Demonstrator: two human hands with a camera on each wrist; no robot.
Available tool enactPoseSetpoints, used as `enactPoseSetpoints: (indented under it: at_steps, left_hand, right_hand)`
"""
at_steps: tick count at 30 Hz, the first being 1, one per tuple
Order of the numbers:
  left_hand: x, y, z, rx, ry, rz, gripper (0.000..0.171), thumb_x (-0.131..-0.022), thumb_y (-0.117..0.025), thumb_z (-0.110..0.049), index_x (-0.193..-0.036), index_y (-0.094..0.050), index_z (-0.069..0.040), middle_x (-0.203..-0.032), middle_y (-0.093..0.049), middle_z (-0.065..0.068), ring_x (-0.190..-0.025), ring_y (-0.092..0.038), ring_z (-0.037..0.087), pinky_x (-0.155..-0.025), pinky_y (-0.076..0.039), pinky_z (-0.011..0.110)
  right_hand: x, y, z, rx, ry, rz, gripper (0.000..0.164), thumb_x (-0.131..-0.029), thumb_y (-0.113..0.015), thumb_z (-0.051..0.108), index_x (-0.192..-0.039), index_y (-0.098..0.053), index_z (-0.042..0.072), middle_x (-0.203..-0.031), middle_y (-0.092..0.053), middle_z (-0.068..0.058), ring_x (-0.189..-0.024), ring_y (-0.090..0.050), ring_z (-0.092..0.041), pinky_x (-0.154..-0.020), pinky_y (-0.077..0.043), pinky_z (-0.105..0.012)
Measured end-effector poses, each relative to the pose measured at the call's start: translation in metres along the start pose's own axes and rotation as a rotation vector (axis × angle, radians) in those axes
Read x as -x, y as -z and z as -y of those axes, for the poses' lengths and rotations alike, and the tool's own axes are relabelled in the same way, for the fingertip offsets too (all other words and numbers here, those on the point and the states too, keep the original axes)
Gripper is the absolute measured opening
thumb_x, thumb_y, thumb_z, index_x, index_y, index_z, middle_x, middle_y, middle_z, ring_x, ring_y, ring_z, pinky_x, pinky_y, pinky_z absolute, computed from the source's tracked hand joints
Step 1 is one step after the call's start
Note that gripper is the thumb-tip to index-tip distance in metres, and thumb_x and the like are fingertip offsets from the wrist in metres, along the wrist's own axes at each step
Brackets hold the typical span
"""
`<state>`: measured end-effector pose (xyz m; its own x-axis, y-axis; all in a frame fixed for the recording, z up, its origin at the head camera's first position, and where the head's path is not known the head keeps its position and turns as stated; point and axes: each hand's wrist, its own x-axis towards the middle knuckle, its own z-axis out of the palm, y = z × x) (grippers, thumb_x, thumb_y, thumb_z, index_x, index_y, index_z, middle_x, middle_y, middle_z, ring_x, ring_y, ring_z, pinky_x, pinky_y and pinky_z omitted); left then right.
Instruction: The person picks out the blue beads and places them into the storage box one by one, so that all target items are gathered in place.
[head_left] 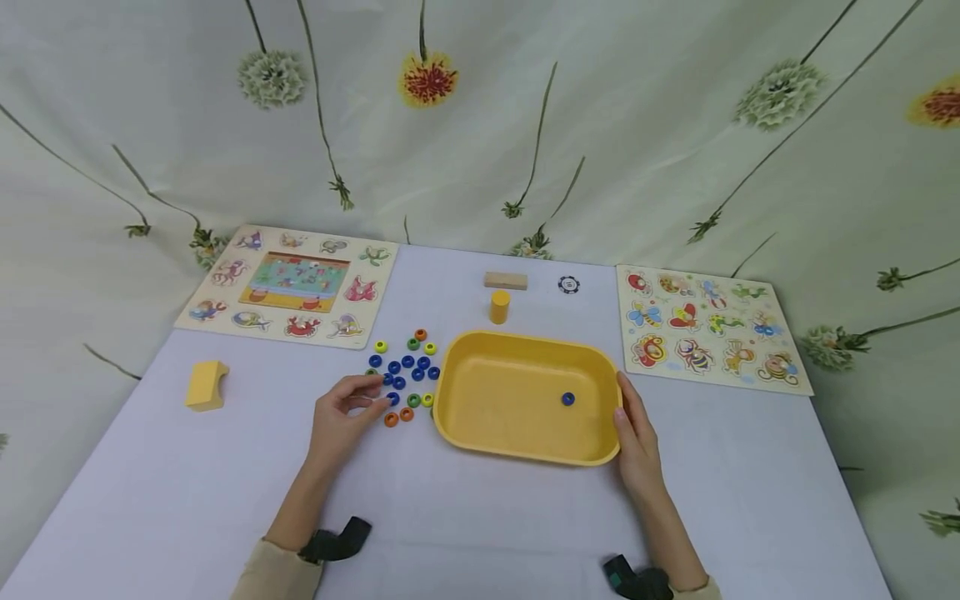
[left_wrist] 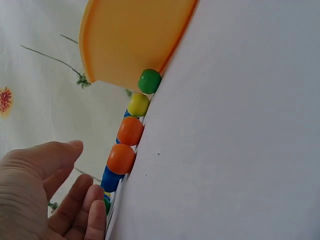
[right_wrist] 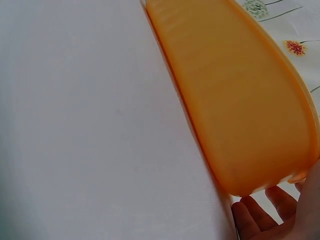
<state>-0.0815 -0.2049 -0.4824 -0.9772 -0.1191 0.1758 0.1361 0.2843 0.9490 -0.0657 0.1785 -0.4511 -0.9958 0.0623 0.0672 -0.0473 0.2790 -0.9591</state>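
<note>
My left hand (head_left: pixel 347 421) reaches in at the left edge of a loose group of round beads, thumb and fingers apart. Its thumb tip is right beside a blue bead (head_left: pixel 393 399). In the left wrist view the thumb and fingers (left_wrist: pixel 82 200) curve around a gap, with orange beads (left_wrist: pixel 121 158) just beyond. A yellow plastic tray (head_left: pixel 517 340) stands right of the beads, one blue bead (head_left: pixel 568 399) lying inside. My right hand (head_left: pixel 637 442) holds the tray's right end, thumb at the rim and fingers along the outer wall.
Behind the tray are a yellow cylinder (head_left: pixel 499 307), a wooden block (head_left: pixel 506 281) and a poker chip (head_left: pixel 568 285). Picture puzzle boards lie at back left (head_left: pixel 360 321) and back right (head_left: pixel 712 333). A yellow arch block (head_left: pixel 206 386) stands far left.
</note>
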Motion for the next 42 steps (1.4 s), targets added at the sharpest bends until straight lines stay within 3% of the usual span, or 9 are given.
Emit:
enactPoseSetpoints:
  at_steps: [5, 10, 24, 30, 35, 38, 42]
  left_hand:
    - [0.000, -0.005, 0.003, -0.223, 0.061, -0.012, 0.033, -0.075, -0.071, -0.025, -0.106, -0.063, -0.015, -0.098, -0.059, -0.001, -0.085, -0.052, 0.010, -0.073, -0.043, 0.012]
    - [0.000, -0.009, 0.002, -0.401, 0.091, -0.005, 0.030, -0.075, -0.069, -0.030, -0.104, -0.064, -0.019, -0.096, -0.055, -0.006, -0.085, -0.047, 0.007, -0.071, -0.040, 0.015]
    - [-0.003, -0.014, -0.006, -0.528, 0.085, 0.012, 0.025, -0.077, -0.068, -0.021, -0.101, -0.067, -0.015, -0.095, -0.057, -0.001, -0.084, -0.050, 0.012, -0.071, -0.043, 0.022]
    - [0.000, -0.012, -0.022, -0.490, 0.086, -0.020, 0.024, -0.076, -0.069, -0.018, -0.099, -0.066, -0.013, -0.085, -0.059, 0.000, -0.075, -0.050, 0.011, -0.061, -0.044, 0.019]
    - [-0.005, -0.021, -0.064, -0.407, -0.035, -0.012, 0.027, -0.075, -0.070, -0.018, -0.100, -0.065, -0.011, -0.087, -0.061, 0.002, -0.074, -0.052, 0.011, -0.062, -0.046, 0.015]
    - [-0.005, -0.031, -0.092, -0.258, -0.099, 0.036, 0.027, -0.075, -0.070, -0.020, -0.100, -0.064, -0.012, -0.089, -0.061, 0.002, -0.077, -0.054, 0.011, -0.067, -0.048, 0.017]
    - [0.006, -0.046, -0.120, -0.010, -0.082, 0.068, 0.023, -0.075, -0.070, -0.012, -0.097, -0.065, -0.006, -0.088, -0.059, 0.005, -0.077, -0.054, 0.012, -0.067, -0.049, 0.017]
  right_hand:
    - [0.000, 0.001, 0.000, 0.003, 0.003, 0.001, 0.044, -0.095, -0.034, 0.012, -0.139, -0.029, 0.017, -0.143, -0.029, 0.002, -0.133, -0.023, -0.013, -0.097, -0.021, -0.004]
    - [0.000, 0.001, -0.001, -0.011, 0.009, 0.001, 0.044, -0.095, -0.034, 0.012, -0.139, -0.029, 0.017, -0.143, -0.030, 0.002, -0.132, -0.024, -0.013, -0.097, -0.022, -0.004]
    - [-0.001, 0.002, -0.002, -0.020, 0.042, 0.019, 0.045, -0.095, -0.034, 0.009, -0.139, -0.027, 0.014, -0.144, -0.028, -0.002, -0.133, -0.023, -0.018, -0.097, -0.022, -0.005]
    - [-0.002, 0.002, -0.003, -0.022, 0.056, 0.035, 0.045, -0.095, -0.034, 0.009, -0.139, -0.028, 0.013, -0.144, -0.028, -0.003, -0.133, -0.023, -0.018, -0.097, -0.021, -0.005]
    - [-0.004, 0.003, -0.003, -0.003, 0.057, 0.031, 0.045, -0.095, -0.035, 0.009, -0.139, -0.027, 0.014, -0.144, -0.028, -0.003, -0.133, -0.023, -0.018, -0.097, -0.022, -0.005]
    - [-0.005, 0.004, -0.002, 0.002, 0.054, 0.028, 0.045, -0.095, -0.035, 0.010, -0.139, -0.027, 0.015, -0.144, -0.027, -0.002, -0.133, -0.023, -0.018, -0.097, -0.022, -0.005]
    - [-0.005, 0.006, -0.002, -0.003, 0.049, 0.037, 0.045, -0.095, -0.035, 0.010, -0.140, -0.026, 0.014, -0.145, -0.027, -0.002, -0.133, -0.022, -0.017, -0.097, -0.022, -0.005]
